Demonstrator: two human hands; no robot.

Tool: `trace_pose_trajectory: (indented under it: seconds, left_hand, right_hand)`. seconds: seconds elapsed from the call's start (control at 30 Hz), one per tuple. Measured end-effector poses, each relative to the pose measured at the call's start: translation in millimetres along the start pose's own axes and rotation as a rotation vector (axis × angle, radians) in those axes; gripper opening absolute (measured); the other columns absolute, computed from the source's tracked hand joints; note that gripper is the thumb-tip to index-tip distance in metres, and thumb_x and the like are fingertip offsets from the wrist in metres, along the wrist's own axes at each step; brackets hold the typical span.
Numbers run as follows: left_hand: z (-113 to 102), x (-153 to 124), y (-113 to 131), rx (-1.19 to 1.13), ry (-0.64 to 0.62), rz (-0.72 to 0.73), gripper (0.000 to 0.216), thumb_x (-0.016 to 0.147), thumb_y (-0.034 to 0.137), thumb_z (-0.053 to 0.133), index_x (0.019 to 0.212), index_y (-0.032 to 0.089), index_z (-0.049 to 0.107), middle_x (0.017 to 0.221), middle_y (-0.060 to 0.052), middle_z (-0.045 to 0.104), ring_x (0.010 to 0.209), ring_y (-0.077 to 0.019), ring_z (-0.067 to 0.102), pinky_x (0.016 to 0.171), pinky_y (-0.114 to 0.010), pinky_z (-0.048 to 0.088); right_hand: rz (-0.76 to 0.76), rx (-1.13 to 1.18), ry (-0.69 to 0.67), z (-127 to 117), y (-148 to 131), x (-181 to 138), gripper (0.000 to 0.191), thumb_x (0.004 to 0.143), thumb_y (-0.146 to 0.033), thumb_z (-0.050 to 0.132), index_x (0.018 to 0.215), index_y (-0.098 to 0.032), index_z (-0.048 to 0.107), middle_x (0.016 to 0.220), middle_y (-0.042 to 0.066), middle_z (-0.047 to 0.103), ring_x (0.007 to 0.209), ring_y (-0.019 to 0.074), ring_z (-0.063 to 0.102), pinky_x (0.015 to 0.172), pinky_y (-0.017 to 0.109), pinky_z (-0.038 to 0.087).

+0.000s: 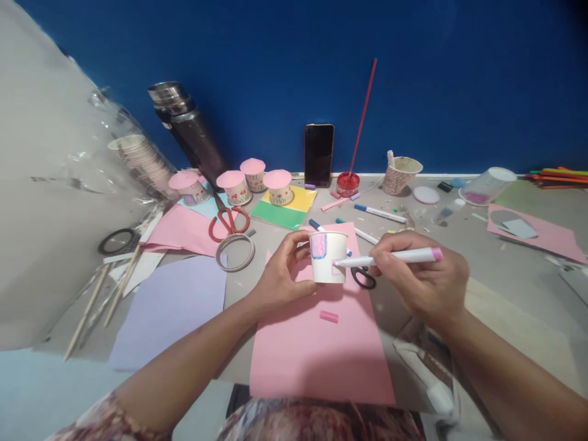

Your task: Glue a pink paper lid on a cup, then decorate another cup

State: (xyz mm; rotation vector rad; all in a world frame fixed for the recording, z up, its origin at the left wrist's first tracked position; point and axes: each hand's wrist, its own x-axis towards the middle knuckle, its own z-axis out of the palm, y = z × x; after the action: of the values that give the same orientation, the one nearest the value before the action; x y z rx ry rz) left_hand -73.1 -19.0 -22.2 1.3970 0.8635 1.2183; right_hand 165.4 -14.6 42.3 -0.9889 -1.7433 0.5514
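Observation:
A white paper cup (pixel 329 269) is held by my left hand (pixel 287 269), fingers behind it and thumb near its base. On its side is a pink patch with a blue outline, and fainter pink lines lie to the right. My right hand (pixel 420 278) grips a white marker (pixel 404 256) with a pink end, its tip against the cup. A pink marker cap (pixel 329 316) rests on the pink paper sheet (pixel 316 361) below. Black scissor handles (pixel 364 277) show just behind the cup, partly hidden.
Several decorated cups with pink paper tops (pixel 277 184) stand at the back left, near red-handled scissors (pixel 229 224) and a dark flask (pixel 190 131). A phone (pixel 319 154) leans on the blue wall. A red glue pot (pixel 348 185) holds a tall red stick. Lilac paper (pixel 172 312) lies left.

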Motion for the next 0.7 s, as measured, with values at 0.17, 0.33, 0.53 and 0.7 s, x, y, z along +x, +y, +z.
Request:
trace_pose_trajectory:
  seconds: [0.17,0.33,0.53,0.7]
  left_hand:
    - [-0.8,0.6,0.7,-0.058,0.002,-0.046,0.072,0.066,0.014,0.090,0.128,0.027,0.055,0.147,-0.010,0.052,0.134,-0.0313,0.061,0.114,-0.048,0.050]
    - [-2.0,0.5,2.6,-0.101,0.015,-0.088,0.072,0.066,0.014,0.090,0.127,0.029,0.055,0.144,-0.009,0.055,0.135,-0.0313,0.061,0.113,-0.047,0.051]
    - [-1.2,1.6,5.0,-0.123,0.030,-0.098,0.071,0.065,0.015,0.092,0.125,0.028,0.055,0.140,-0.009,0.058,0.135,-0.0322,0.061,0.109,-0.045,0.053]
    - [-1.3,3.4,4.3,-0.174,0.026,-0.107,0.073,0.064,0.016,0.093,0.125,0.028,0.055,0.143,-0.010,0.056,0.139,-0.0334,0.058,0.112,-0.045,0.052]
  right_hand:
    - [-0.007,0.090,-0.044,-0.4,2.0,-1.0,0.014,0.090,-0.017,0.069,0.078,-0.024,0.072,0.065,-0.001,0.073,0.055,0.0158,0.067,0.053,0.028,0.051]
    - [-0.009,0.094,0.042,-2.5,1.1,-1.2,0.015,0.092,-0.020,0.069,0.079,-0.025,0.073,0.064,-0.001,0.072,0.055,0.0159,0.066,0.054,0.028,0.052]
    - [-0.023,0.052,0.079,-1.8,0.8,-2.7,0.015,0.093,-0.022,0.070,0.080,-0.026,0.075,0.065,0.000,0.073,0.057,0.0176,0.067,0.054,0.030,0.052]
    - [-0.055,0.020,0.076,-1.3,-0.9,-3.2,0.015,0.092,-0.017,0.070,0.081,-0.026,0.074,0.067,-0.001,0.074,0.058,0.0167,0.068,0.055,0.029,0.052]
